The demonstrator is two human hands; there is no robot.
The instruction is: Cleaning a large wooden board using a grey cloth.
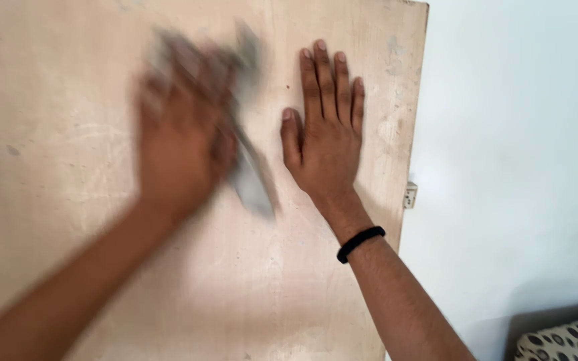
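In front of me, board: a big pale wooden panel fills most of the view, scuffed and streaked with whitish marks; its right edge runs down beside the wall.
Wall: plain white, to the right of the board.
Left hand: mine, blurred, lying over the upper middle of the board with a grey cloth under it; my fingers look curled over the cloth, but the blur keeps me from telling how tightly I grip it.
Right hand: mine, flat on the board with the palm down, fingers straight and close together, thumb out to the side, holding nothing; it sits just right of the cloth, near the board's right edge.
Cloth: grey, smeared by blur, one end trailing out below my left hand toward my right thumb.
Cushion: spotted black on cream, in the bottom right corner.
Wristband: black, around my right wrist.
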